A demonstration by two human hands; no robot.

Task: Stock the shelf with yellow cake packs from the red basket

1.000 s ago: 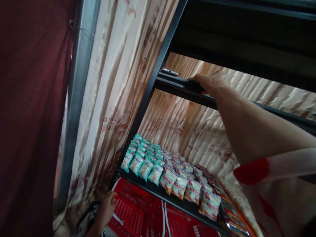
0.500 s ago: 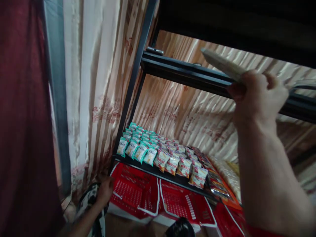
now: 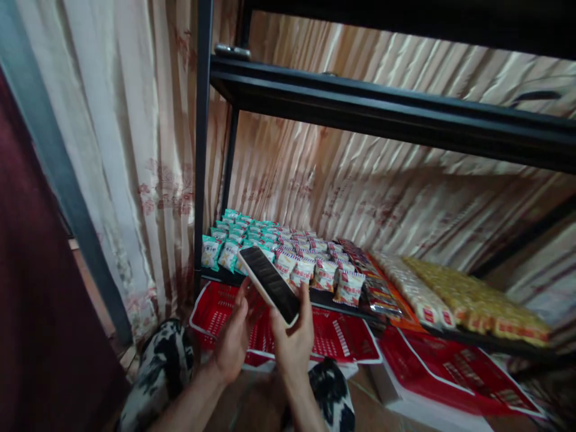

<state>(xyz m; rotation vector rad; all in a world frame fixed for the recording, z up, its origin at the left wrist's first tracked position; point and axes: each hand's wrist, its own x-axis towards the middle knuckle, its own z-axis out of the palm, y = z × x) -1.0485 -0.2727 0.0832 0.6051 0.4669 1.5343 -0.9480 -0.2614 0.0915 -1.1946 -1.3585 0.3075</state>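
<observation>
A smartphone with a dark screen and a pale edge is held tilted in front of the lower shelf. My right hand is closed around its lower end, thumb on one side and fingers on the other. Beside the phone's left edge is my left hand, its thumb and fingers apart. Some of its fingertips are in shadow behind the phone, and I cannot tell whether they touch it. Small snack packets, green-and-white ones and red-and-white ones, stand in rows behind the phone.
A black metal shelf crosses above, with a small flat object at its left end. Bags of yellow snacks lie at right. Red printed boxes sit below the lower shelf. A curtain hangs left. My patterned knees flank my forearms.
My right hand has brought the phone down from beside the upper shelf to in front of the snacks. My left hand has risen from near my knee to beside the phone.
</observation>
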